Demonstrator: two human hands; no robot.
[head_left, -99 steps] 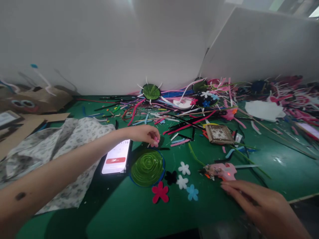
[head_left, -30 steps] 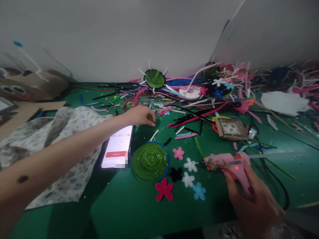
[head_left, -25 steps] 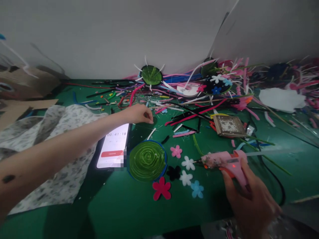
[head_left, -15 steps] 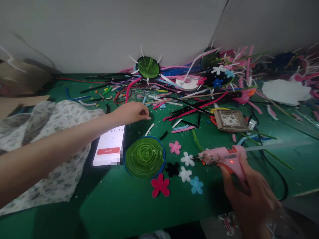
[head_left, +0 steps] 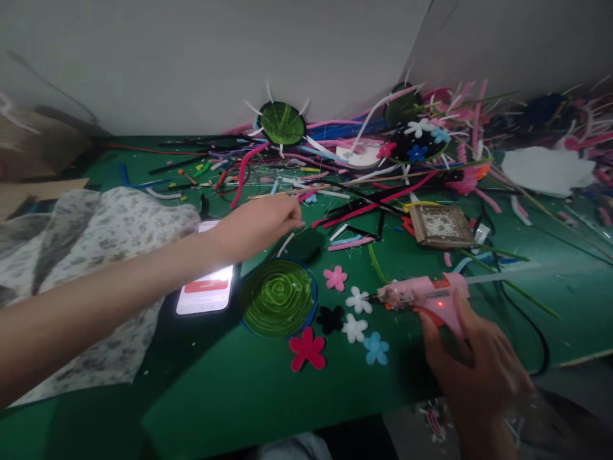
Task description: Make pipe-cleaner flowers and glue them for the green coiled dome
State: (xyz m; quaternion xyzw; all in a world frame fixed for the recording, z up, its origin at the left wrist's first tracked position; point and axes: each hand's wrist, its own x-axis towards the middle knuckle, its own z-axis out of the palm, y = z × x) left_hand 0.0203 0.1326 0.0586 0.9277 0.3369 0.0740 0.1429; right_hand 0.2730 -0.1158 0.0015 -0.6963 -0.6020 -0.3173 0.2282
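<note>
My right hand (head_left: 479, 358) is wrapped round the handle of a pink hot glue gun (head_left: 426, 297), its small red light lit. The nozzle points left, close to a white felt flower (head_left: 359, 299). Over the table my left hand (head_left: 272, 220) is closed with its fingertips together; whatever they hold, if anything, I cannot make out. Just below it lies a green coiled disc (head_left: 278, 297) with a blue rim. Beside the disc are a pink flower (head_left: 335, 278), a black flower (head_left: 330, 319), a red flower (head_left: 307, 349), another white flower (head_left: 355, 328) and a light blue flower (head_left: 376, 348).
A lit phone (head_left: 205, 303) lies partly under my left forearm. Patterned cloth (head_left: 129, 223) covers the table's left side. Loose pipe cleaners (head_left: 354, 207) and finished discs (head_left: 282, 123) crowd the back. A wooden-framed tray (head_left: 443, 225) holds white bits. The gun's cable (head_left: 531, 319) curves at right.
My left hand has moved right, towards the space above the green disc, and its forearm now covers more of the phone. The glue gun stays near the white flower. The view has shifted slightly.
</note>
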